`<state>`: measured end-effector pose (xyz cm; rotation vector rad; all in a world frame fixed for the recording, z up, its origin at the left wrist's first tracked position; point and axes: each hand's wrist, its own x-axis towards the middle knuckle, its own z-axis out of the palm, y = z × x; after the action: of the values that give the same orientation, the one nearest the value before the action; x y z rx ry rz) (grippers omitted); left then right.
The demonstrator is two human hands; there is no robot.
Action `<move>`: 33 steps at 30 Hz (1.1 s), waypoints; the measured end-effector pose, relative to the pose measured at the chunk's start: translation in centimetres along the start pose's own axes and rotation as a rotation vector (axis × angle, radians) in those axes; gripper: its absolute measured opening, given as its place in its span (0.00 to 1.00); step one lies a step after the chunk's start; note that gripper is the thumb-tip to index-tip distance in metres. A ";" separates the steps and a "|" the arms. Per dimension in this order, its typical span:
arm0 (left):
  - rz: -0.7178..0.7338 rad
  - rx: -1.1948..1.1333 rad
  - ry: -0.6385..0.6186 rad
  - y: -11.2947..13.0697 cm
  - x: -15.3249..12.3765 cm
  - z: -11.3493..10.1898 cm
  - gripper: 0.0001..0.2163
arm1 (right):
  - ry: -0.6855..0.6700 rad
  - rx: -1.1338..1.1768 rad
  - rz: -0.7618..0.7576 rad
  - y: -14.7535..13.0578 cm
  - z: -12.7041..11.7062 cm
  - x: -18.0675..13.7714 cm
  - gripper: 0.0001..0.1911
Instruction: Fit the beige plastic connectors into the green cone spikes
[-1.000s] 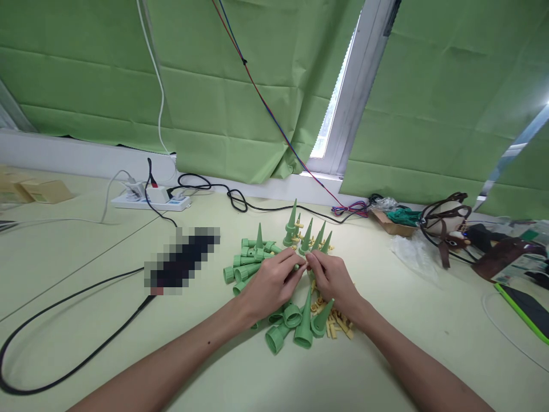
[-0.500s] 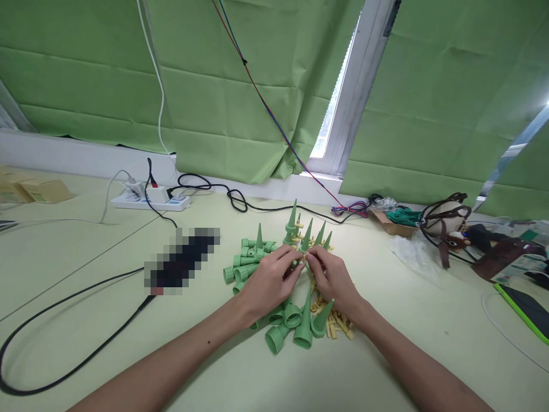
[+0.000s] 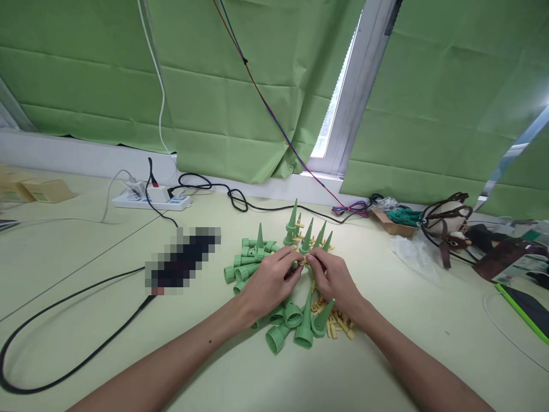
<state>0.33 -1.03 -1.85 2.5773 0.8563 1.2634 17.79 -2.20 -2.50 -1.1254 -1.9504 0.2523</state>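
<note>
My left hand (image 3: 273,277) is closed around a green plastic watering spike, mostly hidden by the fingers. Fingertip to fingertip with it, my right hand (image 3: 333,276) pinches a small yellow plastic valve (image 3: 303,261) against the green piece. Behind the hands, several green watering spikes (image 3: 293,220) stand point up, some with yellow valves fitted. Green caps and tubes (image 3: 246,271) lie left of my left hand. Below the hands are more green cones (image 3: 304,327), and loose yellow valves (image 3: 337,323) are heaped under my right wrist.
A blurred dark device (image 3: 184,260) with a black cable lies on the left of the table. A white power strip (image 3: 151,200) sits at the back left. At the right are a plastic bag (image 3: 415,257), a cardboard box (image 3: 392,224) and a green-edged phone-like object (image 3: 526,312).
Both hands stay at nearly the same place. The fingertips have shifted slightly around the yellow valve, which shows a little more now.
</note>
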 end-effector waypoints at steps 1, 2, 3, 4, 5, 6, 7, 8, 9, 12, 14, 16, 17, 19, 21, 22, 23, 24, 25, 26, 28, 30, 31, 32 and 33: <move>0.003 -0.001 0.000 0.0 0.0 0.0 0.06 | 0.003 -0.009 -0.002 0.0 0.0 0.0 0.15; 0.005 -0.004 -0.002 0.0 0.0 0.0 0.06 | 0.006 -0.018 -0.004 0.0 0.0 0.0 0.16; 0.009 -0.008 -0.005 0.0 0.0 0.0 0.06 | 0.007 -0.027 -0.006 0.0 0.0 0.1 0.16; 0.013 -0.012 -0.008 -0.1 -0.1 0.1 0.07 | 0.005 -0.034 -0.006 0.0 0.0 0.1 0.17; 0.017 -0.014 -0.010 -0.1 -0.1 0.1 0.07 | 0.001 -0.041 -0.007 0.0 0.0 0.1 0.18; 0.020 -0.016 -0.011 -0.1 -0.1 0.1 0.07 | -0.002 -0.048 -0.006 0.0 0.0 0.1 0.18; 0.024 -0.018 -0.012 -0.1 -0.1 0.1 0.07 | -0.006 -0.052 -0.004 0.0 0.0 0.1 0.18; 0.026 -0.020 -0.015 -0.1 -0.1 0.1 0.07 | -0.011 -0.055 -0.002 0.1 0.0 0.1 0.18; 0.028 -0.022 -0.017 0.0 -0.1 0.1 0.07 | -0.014 -0.056 0.001 0.1 0.0 0.1 0.19; 0.038 -0.024 -0.022 0.0 -0.1 0.1 0.07 | -0.015 -0.053 0.007 0.1 0.1 0.0 0.19; 0.041 -0.019 -0.025 0.0 -0.1 0.1 0.06 | -0.016 -0.050 0.008 0.1 0.1 0.0 0.19; 0.040 -0.013 -0.028 -0.1 -0.1 0.1 0.06 | -0.019 -0.047 0.009 0.1 0.1 0.0 0.20; 0.040 -0.010 -0.028 -0.1 -0.1 0.1 0.06 | -0.019 -0.046 0.011 0.1 0.1 0.0 0.20; 0.043 -0.004 -0.029 -0.1 -0.1 0.1 0.06 | -0.014 -0.040 0.021 0.1 0.2 0.1 0.20; 0.046 0.000 -0.028 -0.1 -0.1 0.1 0.06 | -0.008 -0.031 0.037 0.2 0.2 0.1 0.21; 0.046 0.002 -0.026 -0.1 -0.1 0.0 0.06 | -0.006 -0.026 0.043 0.2 0.2 0.1 0.21; 0.044 0.003 -0.023 0.0 -0.1 0.0 0.06 | -0.003 -0.019 0.050 0.2 0.2 0.1 0.20; 0.040 0.004 -0.021 0.0 -0.1 0.0 0.06 | -0.001 -0.007 0.054 0.1 0.2 0.1 0.20; 0.035 0.004 -0.019 0.0 -0.1 0.0 0.07 | 0.000 0.013 0.057 0.1 0.1 0.1 0.19; 0.029 0.004 -0.018 0.0 -0.1 -0.1 0.07 | 0.000 0.038 0.057 0.0 0.1 0.1 0.17; 0.018 0.003 -0.015 0.0 -0.1 -0.1 0.06 | 0.000 0.094 0.055 -0.1 0.0 0.0 0.13; 0.013 0.002 -0.011 -0.1 -0.1 0.0 0.06 | 0.001 0.123 0.052 -0.2 -0.1 0.0 0.11; 0.013 0.003 -0.009 -0.1 -0.1 0.0 0.06 | 0.005 0.124 0.052 -0.2 -0.1 0.0 0.11; 0.016 0.002 -0.007 -0.1 -0.2 0.0 0.06 | 0.009 0.120 0.052 -0.2 -0.1 0.1 0.11; 0.019 0.001 -0.004 -0.1 -0.2 0.1 0.06 | 0.013 0.115 0.053 -0.2 -0.1 0.1 0.11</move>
<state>0.27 -1.06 -2.04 2.5943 0.8335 1.2626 17.71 -2.26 -2.34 -1.1015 -1.8723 0.3801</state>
